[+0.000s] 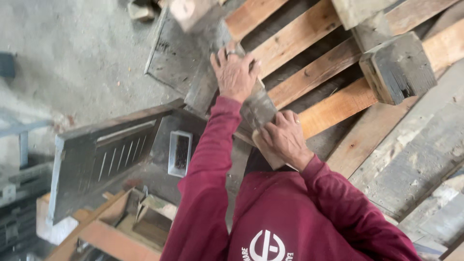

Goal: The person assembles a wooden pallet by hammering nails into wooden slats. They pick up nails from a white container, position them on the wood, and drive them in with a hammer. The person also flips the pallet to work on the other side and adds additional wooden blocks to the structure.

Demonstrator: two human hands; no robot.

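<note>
Your left hand (235, 72) lies palm down with the fingers (223, 57) spread flat over the far part of a grey weathered plank (256, 110); they press on it without curling round it, and a ring shows on one finger. Your right hand (286, 137) is nearer to you, its fingers bent and closed over the near end of the same plank, gripping its edge. The plank runs slantwise between your two hands, its near end close to your chest and its far end under your left palm.

The plank rests across a wooden pallet (319, 72), whose orange-brown slats run diagonally with dark gaps between them. A grey square wood block (398, 67) sits on the pallet, well to the right of your hands. More grey boards (415, 159) lie beyond the pallet on the right.

Left of your left sleeve stands a dark metal panel with slots (104, 157), and just beside it a small rectangular metal box (180, 153) that holds what look like nails, though they are too small to tell for certain. Nearer to you, at lower left, is an open wooden frame (130, 224). All of it stands on a grey concrete floor (72, 53).
</note>
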